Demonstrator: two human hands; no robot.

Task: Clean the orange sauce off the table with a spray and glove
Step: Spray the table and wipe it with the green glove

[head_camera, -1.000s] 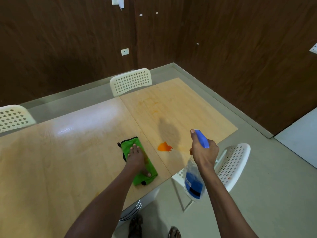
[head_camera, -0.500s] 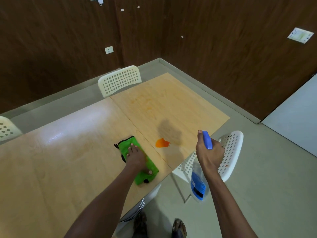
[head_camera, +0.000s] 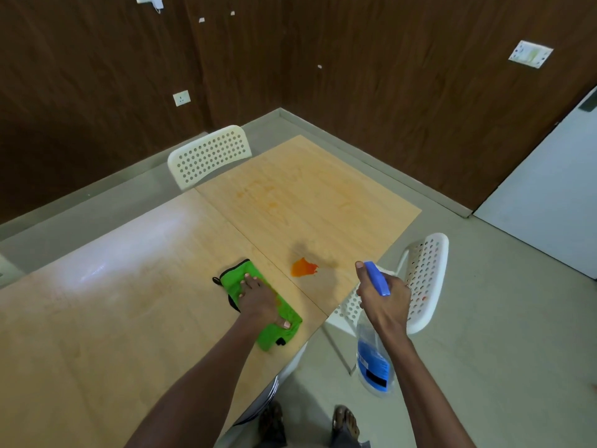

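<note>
Table (head_camera: pixel 135 318) runs left to right in front of me. Glove (head_camera: pixel 258 302) lies flat on it, parked just left of the sauce (head_camera: pixel 303 267), probably so it's ready to wipe once sprayed. Spray (head_camera: pixel 374 350) is off the table's edge, nozzle aimed at the sauce. Left hand (head_camera: pixel 258 300) is flat on the glove, fingers straight, pressing. Right hand (head_camera: pixel 384 299) is wrapped round the spray's neck, forefinger out along the head.

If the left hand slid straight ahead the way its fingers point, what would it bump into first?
The left hand lies flat on the green glove, fingers pointing up-left. Past the glove's edge, only bare table shows ahead. The orange sauce lies off to the right.
</note>
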